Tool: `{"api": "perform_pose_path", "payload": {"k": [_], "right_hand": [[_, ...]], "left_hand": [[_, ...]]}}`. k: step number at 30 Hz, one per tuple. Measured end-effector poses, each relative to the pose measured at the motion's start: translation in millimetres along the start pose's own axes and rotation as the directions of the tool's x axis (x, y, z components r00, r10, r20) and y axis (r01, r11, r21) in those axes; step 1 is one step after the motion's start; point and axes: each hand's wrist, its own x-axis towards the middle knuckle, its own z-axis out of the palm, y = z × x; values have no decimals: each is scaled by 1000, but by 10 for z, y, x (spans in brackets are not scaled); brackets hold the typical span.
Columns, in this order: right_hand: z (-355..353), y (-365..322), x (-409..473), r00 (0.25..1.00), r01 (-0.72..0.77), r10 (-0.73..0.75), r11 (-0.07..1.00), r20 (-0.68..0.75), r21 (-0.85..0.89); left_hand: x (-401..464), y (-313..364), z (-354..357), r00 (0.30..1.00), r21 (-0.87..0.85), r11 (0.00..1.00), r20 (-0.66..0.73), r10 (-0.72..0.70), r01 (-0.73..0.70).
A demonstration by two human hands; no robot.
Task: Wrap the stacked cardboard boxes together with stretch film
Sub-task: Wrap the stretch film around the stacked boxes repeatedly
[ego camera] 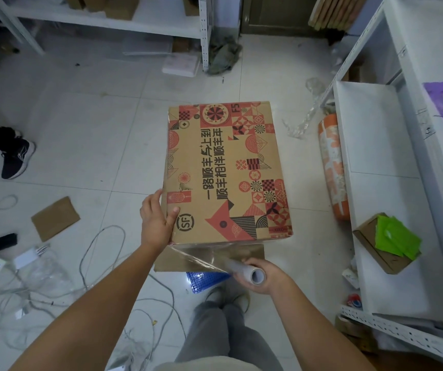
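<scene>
While the stacked cardboard boxes (228, 170) stood on the tiled floor (94, 116) beside the white shelving (381, 183), bare floor lay open to their left and beyond for circling. The left hand (156, 220) gripped the top box's near-left corner, probably to steady it and pin the film's start. The right hand (263, 277) was curled round the stretch film roll (244, 271), its sheet (204, 254) drawn taut across the near face.
</scene>
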Motion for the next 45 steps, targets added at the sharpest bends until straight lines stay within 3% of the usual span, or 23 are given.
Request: {"api": "perform_pose_path", "payload": {"k": [4,7,14,18,20,24,28,30,32,35,36,40,45], "right_hand": [[-44,17,-64,997,-70,68,996,-45,-47],[-77,95,-52,999,-19,19,1000,-50,10],[-23,204,-218,996,89,-88,994,-29,55],[1,189,-294,999,43,-44,997,-20,-71],[-33,163,-247,994,47,-56,994,-98,-97],[-94,34,-232,996,39,-39,999,-86,-2],[-146,-20,-251,999,35,-35,999,-3,11],[-216,-53,-176,994,111,-110,992,-22,60],[-271,-133,-158,1000,8,-10,996,21,87],[-297,-236,-222,997,-77,79,968,0,-238],[-229,-267,-277,993,-99,110,964,35,-245],[-121,-380,-312,1000,-6,0,960,-22,-280],[-192,-528,-365,997,-74,77,952,1,-299]], "left_hand": [[18,-9,-46,991,144,980,10,135,-135],[35,12,-66,980,218,956,16,198,-197],[-8,90,-39,954,497,821,51,294,-280],[-22,84,-70,922,612,712,71,382,-343],[-24,111,-140,918,644,669,144,371,-371],[36,170,-284,907,681,600,325,267,-420],[54,192,-317,914,701,586,316,255,-406],[39,234,-300,916,660,634,283,286,-402],[41,284,-297,919,628,670,266,292,-395],[30,308,-285,915,688,603,316,252,-403],[24,317,-287,911,699,585,331,244,-411],[-33,366,-247,910,737,538,375,178,-409],[-85,455,-164,947,688,657,287,144,-308]]}}
